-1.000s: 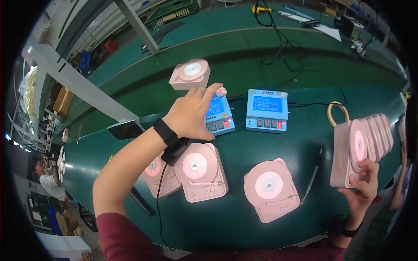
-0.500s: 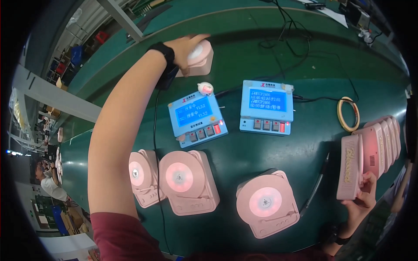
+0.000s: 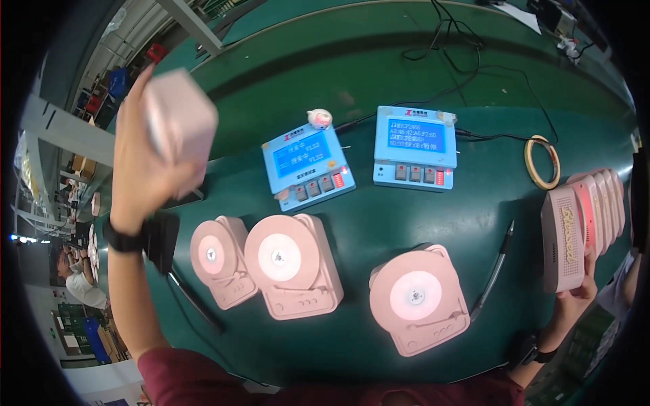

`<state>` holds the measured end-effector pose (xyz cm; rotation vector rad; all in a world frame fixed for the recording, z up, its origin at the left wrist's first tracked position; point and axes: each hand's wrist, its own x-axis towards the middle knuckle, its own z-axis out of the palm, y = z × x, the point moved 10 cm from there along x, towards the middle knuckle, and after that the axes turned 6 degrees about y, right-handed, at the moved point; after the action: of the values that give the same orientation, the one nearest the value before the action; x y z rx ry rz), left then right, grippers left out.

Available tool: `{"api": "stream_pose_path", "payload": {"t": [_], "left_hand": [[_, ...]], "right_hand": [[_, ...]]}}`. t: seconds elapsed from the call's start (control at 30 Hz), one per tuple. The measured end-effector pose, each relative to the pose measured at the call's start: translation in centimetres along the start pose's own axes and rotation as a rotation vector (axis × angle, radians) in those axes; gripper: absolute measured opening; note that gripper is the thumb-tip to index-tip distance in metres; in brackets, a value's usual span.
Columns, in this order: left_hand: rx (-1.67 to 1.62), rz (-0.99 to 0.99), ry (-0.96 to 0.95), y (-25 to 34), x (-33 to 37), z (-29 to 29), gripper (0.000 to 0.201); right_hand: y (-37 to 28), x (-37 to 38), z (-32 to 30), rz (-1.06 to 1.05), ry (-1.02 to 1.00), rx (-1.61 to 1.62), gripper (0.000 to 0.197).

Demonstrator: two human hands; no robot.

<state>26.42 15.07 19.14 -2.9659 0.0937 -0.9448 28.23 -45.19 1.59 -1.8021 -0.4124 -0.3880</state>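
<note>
left hand [image 3: 139, 162] — gripping pink turntable-shaped box [image 3: 193, 111], raised at left, motion-blurred, details smeared | three pink turntable units [image 3: 281, 257] on glossy green tabletop [image 3: 357, 233] | right hand [image 3: 579, 291] — gripping lettered pink slab [image 3: 563, 243], right side, fingertips partly hidden

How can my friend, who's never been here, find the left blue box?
Start at the big green table and look near its middle. Past the pink record players lying there, the left blue box sits slightly turned, its screen lit. Unlike the right blue box, it has a small white figure at its far edge.
</note>
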Motion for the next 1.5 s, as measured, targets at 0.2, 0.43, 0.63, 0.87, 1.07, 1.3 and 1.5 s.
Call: {"api": "stream_pose_path", "payload": {"t": [0.2, 0.43, 0.63, 0.87, 1.07, 1.3, 1.5], "left_hand": [[0.067, -0.479, -0.091, -7.1, -13.9, -7.0, 0.104], [0.009, -0.942, -0.275, -13.2, -23.2, -3.9, 0.098], [0.291, -0.848, -0.386, -11.4, -22.8, -1.9, 0.102], [0.243, -0.845, -0.516, -10.2, -22.6, -0.5, 0.105], [0.184, -0.901, -0.543, -10.9, -23.6, 0.1, 0.112], [-0.044, -0.871, -0.612, -12.5, -24.1, -0.1, 0.095], [-0.558, -0.952, -0.707, -11.1, -26.6, 0.3, 0.078]], "right_hand": [[0.9, 1.8, 1.2, -0.064, 0.054, 0.101, 0.050], [4.0, 3.3, -2.2, -0.077, 0.118, 0.188, 0.045], [10.2, 5.4, -7.3, -0.004, 0.165, 0.218, 0.041], [13.1, 9.0, -10.5, -0.002, 0.189, 0.333, 0.039], [15.3, 10.6, -13.2, 0.108, 0.293, 0.389, 0.038], [13.0, 5.4, -11.6, 0.306, 0.325, 0.070, 0.041], [0.3, 0.4, -3.7, 0.079, 0.448, -0.441, 0.044]]}}
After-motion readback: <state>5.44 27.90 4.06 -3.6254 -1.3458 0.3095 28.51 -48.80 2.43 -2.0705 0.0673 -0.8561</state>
